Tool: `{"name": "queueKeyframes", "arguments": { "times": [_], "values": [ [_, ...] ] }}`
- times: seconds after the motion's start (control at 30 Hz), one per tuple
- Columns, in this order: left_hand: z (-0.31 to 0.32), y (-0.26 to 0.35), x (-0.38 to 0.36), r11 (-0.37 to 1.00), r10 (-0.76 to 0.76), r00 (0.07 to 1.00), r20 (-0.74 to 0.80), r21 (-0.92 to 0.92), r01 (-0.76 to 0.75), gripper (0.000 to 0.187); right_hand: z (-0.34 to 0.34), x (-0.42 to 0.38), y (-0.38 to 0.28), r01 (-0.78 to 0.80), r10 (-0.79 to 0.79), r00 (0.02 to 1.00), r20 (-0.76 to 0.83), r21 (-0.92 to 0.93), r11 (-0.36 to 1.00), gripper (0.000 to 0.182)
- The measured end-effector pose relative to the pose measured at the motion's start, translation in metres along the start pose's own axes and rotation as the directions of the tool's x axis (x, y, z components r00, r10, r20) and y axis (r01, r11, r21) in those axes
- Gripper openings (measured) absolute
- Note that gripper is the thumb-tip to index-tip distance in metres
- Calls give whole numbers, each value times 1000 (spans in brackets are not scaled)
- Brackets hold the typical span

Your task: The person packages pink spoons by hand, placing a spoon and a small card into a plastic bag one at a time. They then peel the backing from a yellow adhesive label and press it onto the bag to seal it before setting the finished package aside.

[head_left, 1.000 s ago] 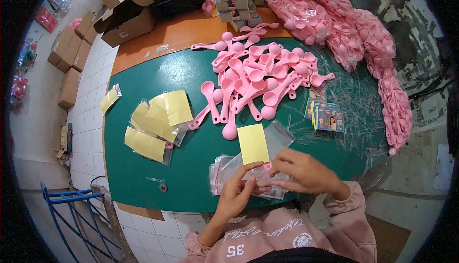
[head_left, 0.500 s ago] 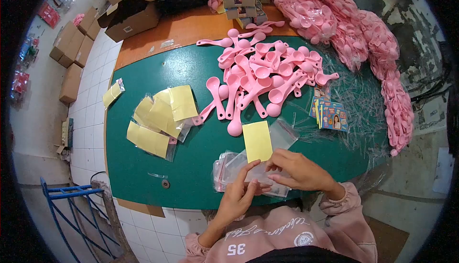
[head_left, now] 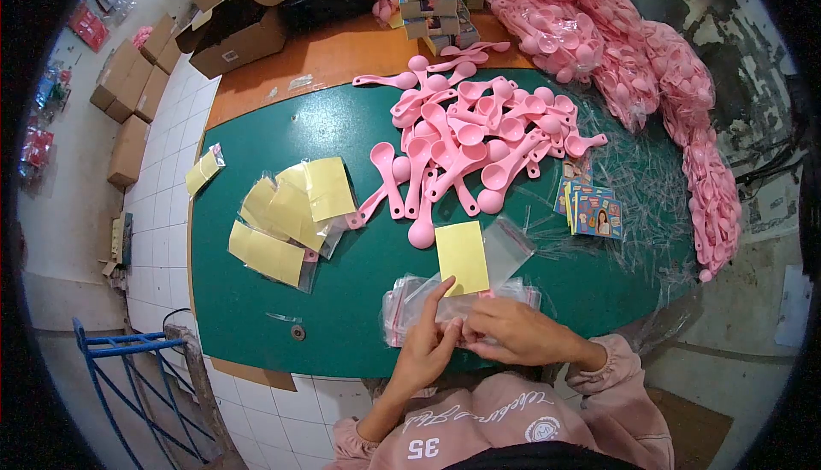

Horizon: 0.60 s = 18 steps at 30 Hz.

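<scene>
A yellow card [head_left: 462, 258] lies at the middle front, over a clear plastic bag [head_left: 510, 246]. My left hand [head_left: 421, 352] has its index finger stretched out onto the card's lower edge, with the thumb set apart below. Close against that thumb, my right hand [head_left: 526, 331] is closed in a pinch; whatever its fingertips hold is hidden. Beneath both hands is a stack of clear plastic bags [head_left: 395, 312]. A small bit of pink shows by the right knuckles.
Pink measuring spoons [head_left: 466, 132] are heaped beyond the card. To the left lie bagged yellow cards [head_left: 295, 205]; to the right, printed cards [head_left: 596, 213] and scattered clear plastic strips [head_left: 641, 162]. Bulging bags of pink spoons [head_left: 616, 68] line the right edge. Bundled card stacks [head_left: 432, 0] stand behind.
My right hand has moved down from the card's lower right corner to beside my left thumb, its fingers now pinched. My left index finger still touches the card.
</scene>
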State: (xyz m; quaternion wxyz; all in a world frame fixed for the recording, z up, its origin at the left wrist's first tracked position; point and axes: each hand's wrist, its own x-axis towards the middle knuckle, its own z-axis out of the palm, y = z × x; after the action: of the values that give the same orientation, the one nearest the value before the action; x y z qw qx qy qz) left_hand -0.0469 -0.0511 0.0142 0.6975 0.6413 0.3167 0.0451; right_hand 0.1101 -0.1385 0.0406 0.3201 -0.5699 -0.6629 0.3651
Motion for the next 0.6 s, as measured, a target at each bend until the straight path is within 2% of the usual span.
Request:
{"name": "queueKeyframes", "arguments": {
  "times": [0.03, 0.1, 0.13, 0.2, 0.23, 0.27, 0.3, 0.33, 0.37, 0.4, 0.43, 0.47, 0.5, 0.57, 0.6],
  "values": [
    [0, -3, 3, 1000, 2, 1000, 2, 2, -2, 49, -1, 0, -1, 0, 0, 1000, -3, -2, 1000, 15],
    [1, -6, 8, 955, 62, 994, 90, -295, -33, 48, -6, -3, -5, 41, -41, 999, -25, 8, 999, 13],
    [1, -5, 9, 956, 63, 993, 97, -292, -32, 48, -12, -5, -7, 38, -37, 999, -31, 6, 999, 13],
    [1, 2, 12, 931, 2, 1000, -24, -365, -11, 44, -35, -11, -12, 0, -35, 992, 125, 267, 964, 13],
    [0, 7, 11, 890, 4, 999, -35, -457, -19, 38, -54, -17, -12, 3, -47, 989, 143, 294, 956, 13],
    [-2, 6, 10, 891, 4, 1000, -27, -453, -16, 38, -79, -25, -8, 3, -58, 985, 160, 323, 946, 14],
    [-6, 3, 9, 919, 7, 999, 42, -395, 10, 34, -107, -32, -3, 86, -119, 988, 102, 285, 955, 12],
    [-7, 2, 9, 942, 5, 994, 108, -333, 31, 30, -131, -49, 26, 134, -155, 988, 21, 395, 909, 11],
    [-8, 4, 9, 944, 7, 994, 114, -330, 31, 30, -157, -69, 39, 2, 62, 990, -126, 459, 888, 10],
    [-7, 8, 10, 941, -8, 992, 123, -334, 49, 27, -188, -87, 62, -167, 275, 914, -297, 341, 925, 14],
    [-6, 11, 10, 938, -23, 991, 133, -340, 67, 25, -209, -110, 97, -416, 199, 784, -588, -260, 871, 19],
    [-4, 13, 11, 938, -15, 991, 134, -341, 60, 25, -223, -128, 123, -658, -72, 673, -736, -640, 397, 26],
    [-2, 14, 11, 926, -10, 992, 125, -373, 56, 25, -225, -143, 126, -653, -80, 677, -732, -647, 392, 26],
    [1, 15, 12, 911, -5, 994, 106, -410, 48, 25, -204, -172, 123, -866, 216, 499, -839, -493, 84, 31],
    [3, 14, 11, 901, -12, 995, 95, -430, 52, 25, -181, -142, 92, -800, 181, 551, -815, -453, 394, 32]
  ]
}}
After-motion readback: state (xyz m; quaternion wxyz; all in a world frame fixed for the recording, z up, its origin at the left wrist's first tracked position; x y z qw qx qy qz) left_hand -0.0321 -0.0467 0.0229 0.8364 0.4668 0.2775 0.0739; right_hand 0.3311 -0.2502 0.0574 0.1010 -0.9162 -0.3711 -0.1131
